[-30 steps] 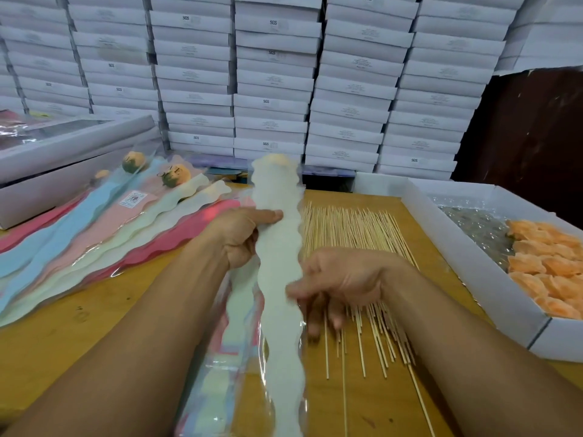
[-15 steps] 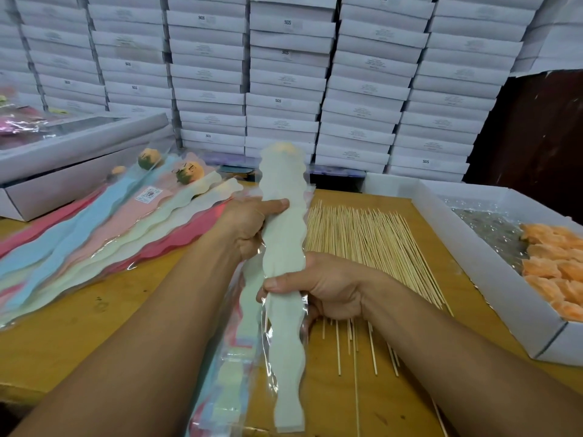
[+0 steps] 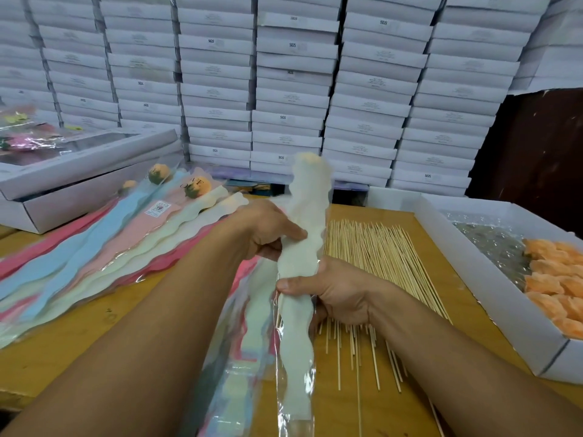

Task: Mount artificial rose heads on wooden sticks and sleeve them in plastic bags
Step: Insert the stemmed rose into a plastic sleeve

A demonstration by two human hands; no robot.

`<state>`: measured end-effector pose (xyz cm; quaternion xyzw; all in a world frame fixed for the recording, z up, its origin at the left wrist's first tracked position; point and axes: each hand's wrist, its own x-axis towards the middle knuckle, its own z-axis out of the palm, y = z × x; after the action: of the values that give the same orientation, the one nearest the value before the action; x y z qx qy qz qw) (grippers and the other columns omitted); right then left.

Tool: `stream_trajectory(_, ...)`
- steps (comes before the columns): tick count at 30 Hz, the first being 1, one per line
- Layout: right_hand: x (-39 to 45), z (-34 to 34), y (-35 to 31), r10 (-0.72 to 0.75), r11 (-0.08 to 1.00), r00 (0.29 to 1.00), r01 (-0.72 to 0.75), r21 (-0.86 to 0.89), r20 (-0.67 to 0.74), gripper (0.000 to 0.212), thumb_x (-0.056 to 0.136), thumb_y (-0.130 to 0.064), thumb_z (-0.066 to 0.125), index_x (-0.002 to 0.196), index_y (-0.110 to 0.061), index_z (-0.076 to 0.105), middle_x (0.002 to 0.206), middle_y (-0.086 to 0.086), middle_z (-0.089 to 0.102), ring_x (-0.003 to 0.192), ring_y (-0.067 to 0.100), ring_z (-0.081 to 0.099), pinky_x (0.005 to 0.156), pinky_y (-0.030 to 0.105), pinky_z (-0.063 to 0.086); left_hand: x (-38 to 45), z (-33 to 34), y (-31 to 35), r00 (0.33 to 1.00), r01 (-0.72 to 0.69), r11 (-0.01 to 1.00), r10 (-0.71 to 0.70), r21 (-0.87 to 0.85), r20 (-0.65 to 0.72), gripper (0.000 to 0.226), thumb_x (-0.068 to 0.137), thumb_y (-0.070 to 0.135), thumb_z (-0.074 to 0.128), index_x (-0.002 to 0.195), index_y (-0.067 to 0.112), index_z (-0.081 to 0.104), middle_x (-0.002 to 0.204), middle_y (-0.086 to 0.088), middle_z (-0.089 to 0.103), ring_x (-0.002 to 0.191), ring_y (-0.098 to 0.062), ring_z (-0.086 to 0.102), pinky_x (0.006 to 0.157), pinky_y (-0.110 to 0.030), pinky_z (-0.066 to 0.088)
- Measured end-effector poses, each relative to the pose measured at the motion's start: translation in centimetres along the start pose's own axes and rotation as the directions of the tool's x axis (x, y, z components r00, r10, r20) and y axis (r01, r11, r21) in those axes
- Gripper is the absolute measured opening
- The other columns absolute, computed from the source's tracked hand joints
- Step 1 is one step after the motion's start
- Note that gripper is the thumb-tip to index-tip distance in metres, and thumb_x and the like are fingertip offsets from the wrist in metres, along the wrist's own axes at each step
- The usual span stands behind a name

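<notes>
Head view: the right hand (image 3: 334,294) has slid up from the wooden sticks (image 3: 378,263) and now grips the pale sleeved rose (image 3: 303,247) mid-length; the left hand (image 3: 268,230) pinches it higher, raised over the table (image 3: 79,342). Sleeving looks finished, ready for the finished pile (image 3: 94,247).

I see a wall of stacked white boxes (image 3: 290,89) filling the back from 10 to 2 o'clock, several with small "SGS" marks. At 3 o'clock there's a dark brown panel (image 3: 533,146) beside the stacks. At 9 o'clock a flat white windowed box (image 3: 79,171) sits on the wooden counter (image 3: 63,335), tilted, with blurry pink and yellow wrapped items (image 3: 19,130) on top. Counter surface is yellowish with scuffs.
</notes>
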<state>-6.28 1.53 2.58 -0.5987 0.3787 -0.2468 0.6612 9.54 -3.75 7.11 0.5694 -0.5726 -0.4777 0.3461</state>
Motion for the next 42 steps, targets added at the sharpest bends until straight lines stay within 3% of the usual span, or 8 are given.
stream_trajectory(3, 0.1, -0.3, -0.1, -0.042, 0.999, 0.999, 0.042, 0.016, 0.005, 0.04, 0.078, -0.019, 0.081, 0.115, -0.01, 0.068, 0.101, 0.011, 0.075, 0.087, 0.024, 0.073, 0.071, 0.041, 0.06, -0.2, -0.2, 0.7, 0.999, -0.033, 0.999, 0.034, -0.018, 0.033, 0.011, 0.085, 0.004, 0.076, 0.085, -0.001, 0.066, 0.082, -0.015, 0.075, 0.071, -0.026, 0.074, 0.06, -0.034, 0.06)
stream_trajectory(7, -0.7, -1.4, -0.7, -0.012, 0.998, 0.973, 0.027, -0.06, 0.23, 0.029, 0.09, -0.014, 0.07, 0.114, 0.003, 0.068, 0.103, 0.021, 0.073, 0.08, 0.025, 0.073, 0.062, 0.026, 0.06, -0.4, -2.4, 1.3, 0.996, -0.082, 0.997, 0.082, -0.001, 0.028, 0.017, 0.082, 0.004, 0.078, 0.072, 0.002, 0.064, 0.064, -0.013, 0.069, 0.05, -0.018, 0.066, 0.045, -0.024, 0.052)
stream_trajectory(11, -0.9, -2.0, -0.9, -0.005, 0.996, 0.97, 0.027, -0.087, 0.243, 0.028, 0.089, -0.019, 0.072, 0.114, -0.006, 0.071, 0.096, 0.018, 0.074, 0.075, 0.024, 0.074, 0.058, 0.026, 0.059, -0.9, -7.0, 0.7, 0.996, -0.075, 0.99, 0.081, 0.12, -0.046, 0.024, 0.078, 0.012, 0.083, 0.063, 0.01, 0.065, 0.078, -0.025, 0.06, 0.076, -0.031, 0.057, 0.07, -0.039, 0.052)
stream_trajectory(16, -0.6, -2.2, -0.8, -0.017, 0.996, 0.989, 0.03, -0.084, 0.149, 0.042, 0.084, -0.025, 0.076, 0.116, 0.001, 0.069, 0.093, 0.02, 0.074, 0.07, 0.023, 0.072, 0.054, 0.025, 0.058, -0.8, -12.2, -1.3, 0.973, -0.004, 0.996, 0.025, 0.091, -0.228, 0.022, 0.078, 0.008, 0.082, 0.089, 0.003, 0.064, 0.078, -0.015, 0.048, 0.05, -0.02, 0.042, 0.045, -0.023, 0.038)
stream_trajectory(23, -0.5, -2.5, -0.6, -0.037, 0.996, 0.993, 0.046, -0.08, 0.114, 0.047, 0.078, -0.03, 0.082, 0.113, -0.001, 0.072, 0.09, 0.02, 0.073, 0.068, 0.022, 0.071, 0.051, 0.024, 0.056, -0.9, -17.1, -4.6, 0.905, 0.139, 0.99, -0.128, -0.002, -0.406, 0.028, 0.084, -0.003, 0.073, 0.11, -0.005, 0.063, 0.09, -0.02, 0.064, 0.059, -0.028, 0.06, 0.05, -0.034, 0.055)
stream_trajectory(27, -0.4, -2.8, -0.4, -0.031, 0.996, 0.993, 0.04, -0.082, 0.111, 0.036, 0.082, -0.023, 0.078, 0.112, -0.003, 0.072, 0.089, 0.02, 0.073, 0.068, 0.022, 0.072, 0.052, 0.024, 0.056, -1.3, -18.7, -5.9, 0.877, 0.232, 0.973, -0.21, -0.003, -0.433, 0.036, 0.091, 0.0, 0.068, 0.123, -0.01, 0.056, 0.094, -0.023, 0.064, 0.073, -0.035, 0.06, 0.071, -0.047, 0.052)
stream_trajectory(32, -0.3, -3.0, -0.3, -0.019, 0.995, 0.994, 0.03, -0.097, 0.112, 0.044, 0.08, -0.024, 0.082, 0.114, 0.001, 0.071, 0.09, 0.021, 0.073, 0.068, 0.022, 0.072, 0.051, 0.024, 0.056, -1.6, -19.7, -6.9, 0.857, 0.246, 0.969, -0.22, -0.006, -0.467, 0.031, 0.09, 0.0, 0.068, 0.117, -0.011, 0.059, 0.085, -0.021, 0.064, 0.066, -0.033, 0.059, 0.054, -0.041, 0.052)
stream_trajectory(42, 0.0, -3.5, -0.1, -0.011, 0.996, 0.993, 0.022, -0.091, 0.119, 0.047, 0.076, -0.025, 0.084, 0.113, 0.001, 0.072, 0.09, 0.021, 0.074, 0.068, 0.023, 0.073, 0.052, 0.024, 0.057, -0.6, -20.6, -8.8, 0.765, 0.266, 0.962, -0.172, 0.061, -0.62, 0.036, 0.088, 0.007, 0.075, 0.113, -0.011, 0.057, 0.106, -0.026, 0.06, 0.093, -0.043, 0.057, 0.094, -0.054, 0.049)
